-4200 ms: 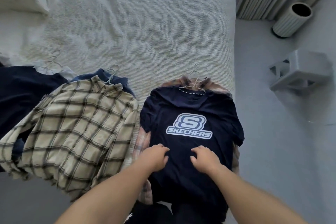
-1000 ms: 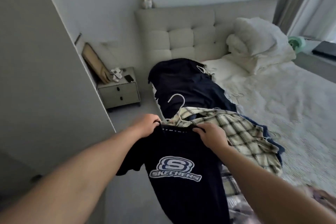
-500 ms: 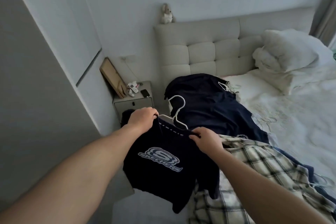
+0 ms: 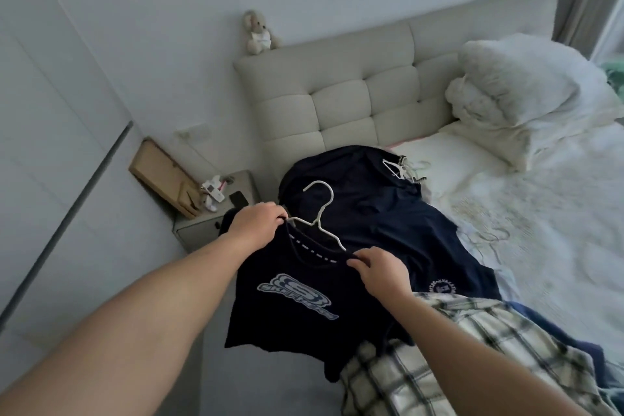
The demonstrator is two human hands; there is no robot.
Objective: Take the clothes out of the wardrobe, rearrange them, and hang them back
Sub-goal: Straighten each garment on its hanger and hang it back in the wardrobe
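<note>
Navy T-shirt [image 4: 297, 307] on white hanger [image 4: 319, 216], shoulders gripped between left hand [image 4: 258, 224] and right hand [image 4: 380, 272], held above bed edge [image 4: 557, 246].

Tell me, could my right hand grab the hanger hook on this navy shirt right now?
Probably yes, once it lets go. The right hand pinches the navy shirt at the collar, and the white hanger hook stands bare just above, with nothing between them. The left hand grips the other shoulder, so the shirt should stay up.

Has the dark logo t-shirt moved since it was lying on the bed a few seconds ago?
Yes. The logo t-shirt is off the bed, held up on its hanger by the left hand and right hand, toward the nightstand.
</note>
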